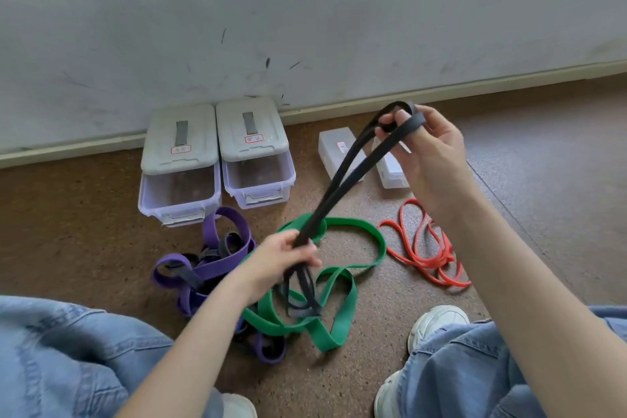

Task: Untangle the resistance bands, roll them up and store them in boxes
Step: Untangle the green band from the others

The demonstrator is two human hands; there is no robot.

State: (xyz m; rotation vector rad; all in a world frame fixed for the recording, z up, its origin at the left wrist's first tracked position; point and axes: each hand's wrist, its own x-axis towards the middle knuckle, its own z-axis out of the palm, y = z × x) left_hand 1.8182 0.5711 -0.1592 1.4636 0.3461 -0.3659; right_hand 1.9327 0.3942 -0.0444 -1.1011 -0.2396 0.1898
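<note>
Black band (342, 176) stretched between both hands: right (425, 149) raised, pinching (apparently), left (285, 258) gripping low.

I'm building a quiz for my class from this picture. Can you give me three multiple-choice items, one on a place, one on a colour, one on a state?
1. Where does the red band lie?
A. On the floor, right of the green band
B. Inside a box
C. Over a knee

2. What colour is the band held in both hands?
A. Purple
B. Black
C. Green

3. How are the lids of the two larger boxes set?
A. Shut tight
B. Taken off
C. Slid back, fronts open

Answers:
1 A: it lies loose on the floor.
2 B: the black band runs from the left hand up to the right hand.
3 C: the left box and right box show open fronts.
</note>
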